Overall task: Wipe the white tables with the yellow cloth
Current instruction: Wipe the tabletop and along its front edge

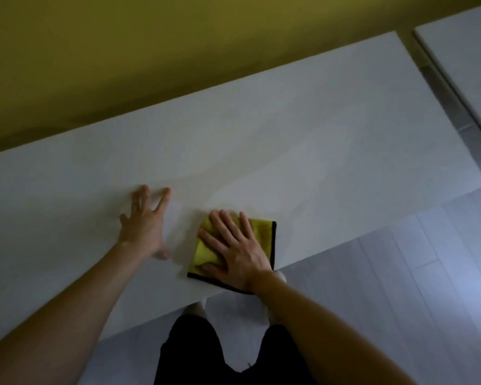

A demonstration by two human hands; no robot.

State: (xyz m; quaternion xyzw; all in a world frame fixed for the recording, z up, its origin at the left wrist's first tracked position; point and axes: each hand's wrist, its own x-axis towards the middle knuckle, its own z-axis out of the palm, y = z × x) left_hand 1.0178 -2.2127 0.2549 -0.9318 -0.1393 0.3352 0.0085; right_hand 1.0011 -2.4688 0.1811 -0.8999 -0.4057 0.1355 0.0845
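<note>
Behind the long white table (289,140) an olive-yellow wall (150,51) runs along its far edge, and a pale floor (400,273) of long boards shows in front of it. A second white table (461,59) stands at the far right, apart from the first one by a narrow gap.

From the head camera, the yellow cloth (204,250) lies folded to a square with a dark border, on the first table close to its near edge. The right hand (236,245) lies flat on top of it, fingers straight and spread, pressing it down and not clutching it. The left hand (145,226) is also flat, fingers spread, resting on the bare table just beside the cloth, on its left; it holds nothing. Its outline is a little blurred.

The long axis of the table goes from lower left to upper right in the picture. Most of the surface lies away from the cloth, toward the wall and along this axis on both sides. I judge the next stroke should follow that axis. The right hand is the nearer one to the second table.
</note>
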